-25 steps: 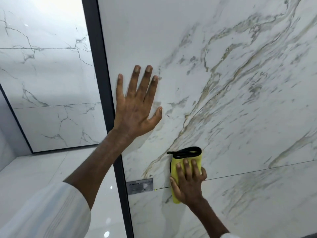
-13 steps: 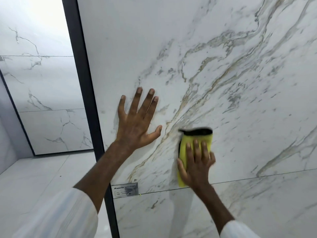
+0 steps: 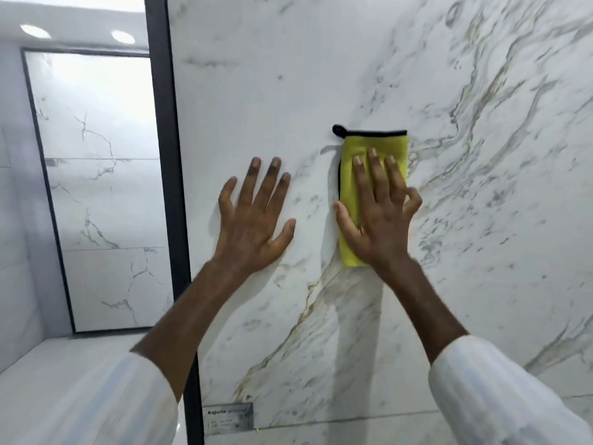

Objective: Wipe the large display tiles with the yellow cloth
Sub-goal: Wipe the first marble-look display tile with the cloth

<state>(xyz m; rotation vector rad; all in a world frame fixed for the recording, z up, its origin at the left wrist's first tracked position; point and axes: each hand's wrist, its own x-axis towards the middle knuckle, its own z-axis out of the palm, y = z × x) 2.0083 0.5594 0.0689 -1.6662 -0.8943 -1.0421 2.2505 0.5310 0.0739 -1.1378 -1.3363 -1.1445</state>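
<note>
A large white marble display tile [image 3: 465,130] with grey and gold veins fills most of the view. A folded yellow cloth [image 3: 373,146] with a black hem and loop lies flat against it. My right hand [image 3: 378,216] presses the cloth to the tile with straight fingers, covering its lower half. My left hand [image 3: 255,220] rests flat on the bare tile just left of the cloth, fingers spread.
A black vertical frame [image 3: 167,155] edges the tile on the left. Beyond it stands another framed marble panel [image 3: 96,194] above a glossy white floor [image 3: 64,374]. A small grey label [image 3: 228,418] sits at the tile's lower left, by a horizontal joint.
My right hand has pushed the cloth upward along the tile, well above the horizontal joint. The view has shifted upward. My left hand stays flat on the tile.
</note>
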